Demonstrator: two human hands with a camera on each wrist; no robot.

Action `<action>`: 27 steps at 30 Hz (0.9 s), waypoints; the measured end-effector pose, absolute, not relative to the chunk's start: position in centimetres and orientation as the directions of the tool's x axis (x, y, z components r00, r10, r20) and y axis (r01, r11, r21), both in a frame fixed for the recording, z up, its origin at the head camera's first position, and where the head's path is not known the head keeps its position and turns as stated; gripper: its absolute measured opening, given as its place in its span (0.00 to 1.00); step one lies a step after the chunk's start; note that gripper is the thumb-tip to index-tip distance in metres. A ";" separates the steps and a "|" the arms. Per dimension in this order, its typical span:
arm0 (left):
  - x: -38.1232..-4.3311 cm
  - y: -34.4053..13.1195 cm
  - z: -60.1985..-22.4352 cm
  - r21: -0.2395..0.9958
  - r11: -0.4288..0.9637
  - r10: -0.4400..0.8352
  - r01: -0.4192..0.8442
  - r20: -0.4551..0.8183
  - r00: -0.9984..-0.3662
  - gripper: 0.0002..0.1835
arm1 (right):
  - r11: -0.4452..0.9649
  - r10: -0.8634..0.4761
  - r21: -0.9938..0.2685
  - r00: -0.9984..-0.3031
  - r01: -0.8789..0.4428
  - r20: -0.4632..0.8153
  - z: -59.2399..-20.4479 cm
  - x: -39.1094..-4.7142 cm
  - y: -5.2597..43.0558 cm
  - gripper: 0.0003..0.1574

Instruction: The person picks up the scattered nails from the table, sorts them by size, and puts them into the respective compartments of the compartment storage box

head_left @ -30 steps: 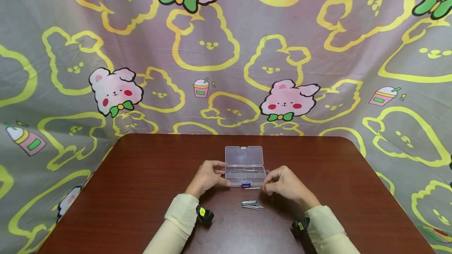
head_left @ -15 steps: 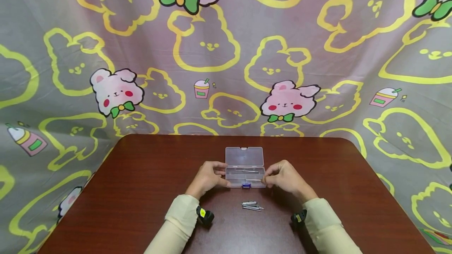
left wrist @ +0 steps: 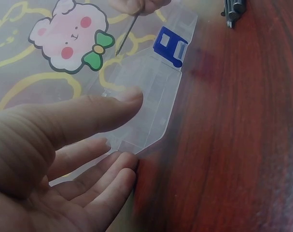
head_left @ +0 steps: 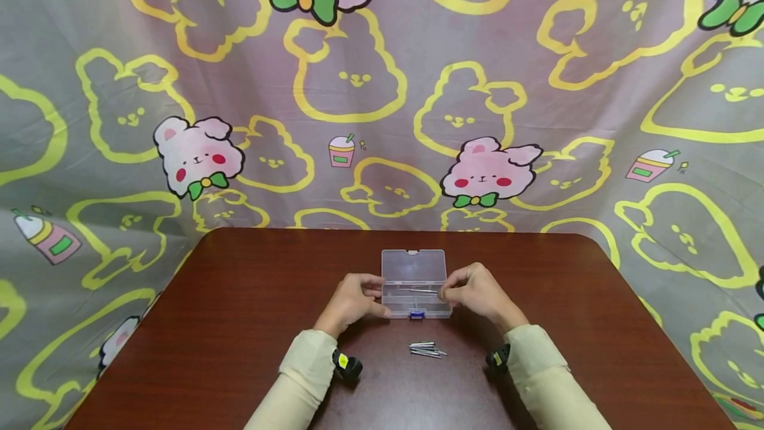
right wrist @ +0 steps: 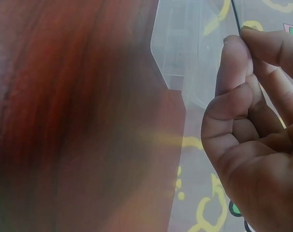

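A clear plastic compartment box [head_left: 434, 311] stands on the table with its lid [head_left: 413, 265] raised at the back and a blue latch [head_left: 417, 315] in front. My left hand [head_left: 352, 298] holds the box's left end between thumb and fingers. Pinched in the fingertips of my right hand [head_left: 477, 292] is a thin metal rod [left wrist: 127, 36], its pointed end free. In the head view this rod lies across the back compartment and overlaps a similar rod inside. Several more metal rods [head_left: 426, 349] form a small pile in front of the box.
The dark reddish-brown table [head_left: 268, 271] extends around the box on all sides. Behind it hangs a grey curtain [head_left: 370, 95] printed with cartoon bunnies. Each wrist wears a small black camera, one at the left cuff [head_left: 347, 365].
My right hand has carried its rod from in front of the box, over the front compartment, to the back one. The left hand keeps its hold on the box.
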State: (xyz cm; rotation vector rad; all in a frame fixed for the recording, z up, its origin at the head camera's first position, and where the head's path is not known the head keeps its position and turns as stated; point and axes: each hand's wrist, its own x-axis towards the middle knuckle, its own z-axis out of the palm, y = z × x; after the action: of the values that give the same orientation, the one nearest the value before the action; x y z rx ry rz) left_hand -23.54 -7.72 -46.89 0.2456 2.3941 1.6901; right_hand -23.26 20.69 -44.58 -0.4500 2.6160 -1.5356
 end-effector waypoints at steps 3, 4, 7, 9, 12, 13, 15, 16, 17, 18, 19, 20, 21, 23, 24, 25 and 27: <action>-23.5 -7.7 -46.8 0.942 0.335 0.251 0.023 -0.066 -0.966 0.35 | 0.455 -0.278 -0.865 -0.956 -0.212 0.088 -44.5 -23.6 20.6 0.06; -23.5 -7.7 -46.9 0.941 0.337 0.251 0.023 -0.066 -0.966 0.35 | 0.456 -0.273 -0.866 -0.958 -0.206 0.084 -44.5 -23.7 20.5 0.06; -23.5 -7.7 -46.9 0.940 0.340 0.252 0.022 -0.068 -0.965 0.35 | 0.451 -0.269 -0.871 -0.960 -0.197 0.078 -44.5 -24.0 20.4 0.05; -23.5 -7.7 -46.9 0.941 0.338 0.252 0.022 -0.068 -0.965 0.35 | 0.446 -0.271 -0.873 -0.959 -0.197 0.078 -44.5 -24.1 20.4 0.05; -23.5 -7.7 -46.9 0.943 0.331 0.253 0.028 -0.060 -0.965 0.35 | 0.438 -0.275 -0.875 -0.957 -0.206 0.087 -44.6 -24.2 20.3 0.04; -23.5 -7.7 -47.0 0.944 0.328 0.254 0.028 -0.059 -0.965 0.36 | 0.441 -0.276 -0.873 -0.957 -0.209 0.090 -44.6 -24.2 20.2 0.04; -23.6 -7.7 -47.0 0.945 0.325 0.255 0.031 -0.056 -0.965 0.36 | 0.457 -0.273 -0.863 -0.957 -0.215 0.094 -44.6 -24.3 20.2 0.04; -23.6 -7.7 -47.0 0.945 0.324 0.255 0.032 -0.055 -0.965 0.36 | 0.466 -0.268 -0.858 -0.959 -0.215 0.094 -44.6 -24.3 20.1 0.04; -23.6 -7.7 -47.0 0.945 0.324 0.255 0.032 -0.055 -0.965 0.36 | 0.477 -0.266 -0.851 -0.959 -0.218 0.096 -44.6 -24.3 20.0 0.04; -23.6 -7.7 -47.0 0.945 0.325 0.255 0.032 -0.055 -0.965 0.36 | 0.490 -0.261 -0.844 -0.961 -0.218 0.096 -44.5 -24.3 20.0 0.05; -23.6 -7.7 -47.1 0.944 0.327 0.254 0.031 -0.056 -0.966 0.35 | 0.504 -0.258 -0.835 -0.961 -0.219 0.097 -44.4 -24.3 19.9 0.05; -23.6 -7.8 -47.1 0.944 0.328 0.252 0.030 -0.058 -0.966 0.35 | 0.516 -0.254 -0.827 -0.962 -0.222 0.099 -44.4 -24.3 19.8 0.05; -23.6 -7.8 -47.1 0.943 0.330 0.251 0.028 -0.059 -0.966 0.35 | 0.531 -0.252 -0.816 -0.962 -0.228 0.104 -44.3 -24.3 19.7 0.05; -23.6 -7.8 -47.0 0.943 0.332 0.249 0.026 -0.061 -0.967 0.35 | 0.564 -0.247 -0.790 -0.962 -0.240 0.116 -44.2 -24.3 19.6 0.06; -23.6 -7.8 -47.0 0.943 0.333 0.249 0.026 -0.061 -0.967 0.35 | 0.582 -0.245 -0.776 -0.962 -0.243 0.118 -44.2 -24.3 19.4 0.07; -23.6 -7.8 -47.0 0.943 0.332 0.249 0.027 -0.060 -0.967 0.35 | 0.597 -0.246 -0.761 -0.961 -0.252 0.125 -44.2 -24.4 19.4 0.07; -23.6 -7.8 -47.1 0.944 0.328 0.250 0.029 -0.057 -0.967 0.35 | 0.630 -0.247 -0.730 -0.959 -0.267 0.138 -44.3 -24.5 19.2 0.08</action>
State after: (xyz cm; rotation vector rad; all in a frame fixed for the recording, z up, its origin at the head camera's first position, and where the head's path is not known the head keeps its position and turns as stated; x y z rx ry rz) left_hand -23.61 -7.79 -47.05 0.2553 2.3977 1.6976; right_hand -24.50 19.18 -44.27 -0.4501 2.8580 -1.2864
